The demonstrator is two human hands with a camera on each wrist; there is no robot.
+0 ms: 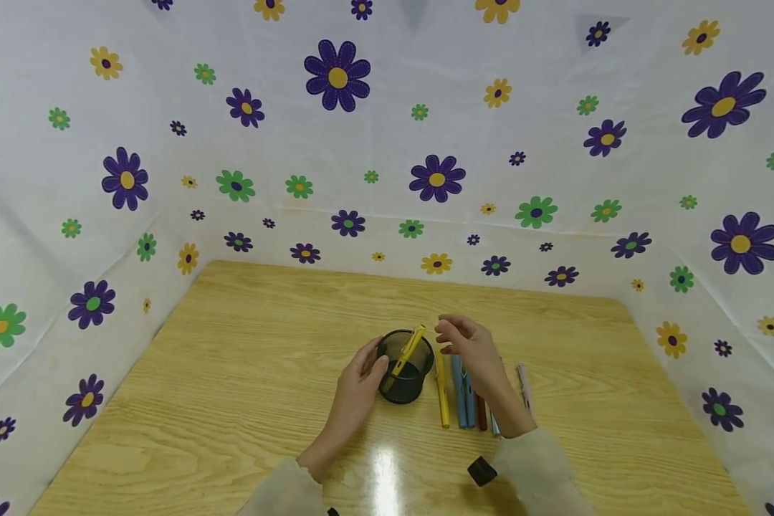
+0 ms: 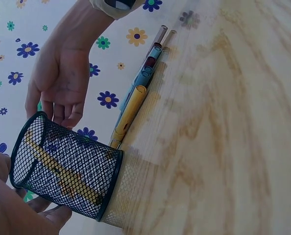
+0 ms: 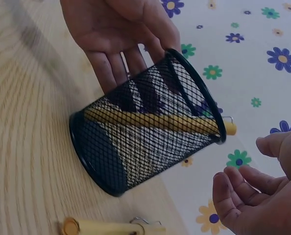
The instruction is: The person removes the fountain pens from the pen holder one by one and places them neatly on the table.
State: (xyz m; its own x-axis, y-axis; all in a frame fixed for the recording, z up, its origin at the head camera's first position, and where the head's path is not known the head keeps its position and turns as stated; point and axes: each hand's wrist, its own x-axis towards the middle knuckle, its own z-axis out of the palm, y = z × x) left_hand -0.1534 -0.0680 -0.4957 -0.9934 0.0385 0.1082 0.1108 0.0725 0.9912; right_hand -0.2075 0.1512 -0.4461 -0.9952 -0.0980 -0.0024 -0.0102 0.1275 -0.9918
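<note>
A black mesh pen holder [image 1: 401, 395] stands upright on the table. My left hand [image 1: 355, 394] holds it from the left, thumb near the rim and fingers behind the mesh. A yellow pen [image 1: 409, 348] leans inside, its clipped end just above the rim. To the right of the rim hovers my right hand [image 1: 479, 355], fingers loosely bent, with nothing in them; it is apart from the pen. Below that hand lie another yellow pen [image 1: 443, 401], blue pens [image 1: 459, 401], a dark red pen [image 1: 482, 417] and a pale pen [image 1: 524, 383], partly hidden by the forearm.
The wooden table [image 1: 232, 373] has white cloth walls [image 1: 387, 129] with printed flowers at its back and sides. A small black object [image 1: 481, 471] is by the right sleeve. The row of pens lies just right of the holder.
</note>
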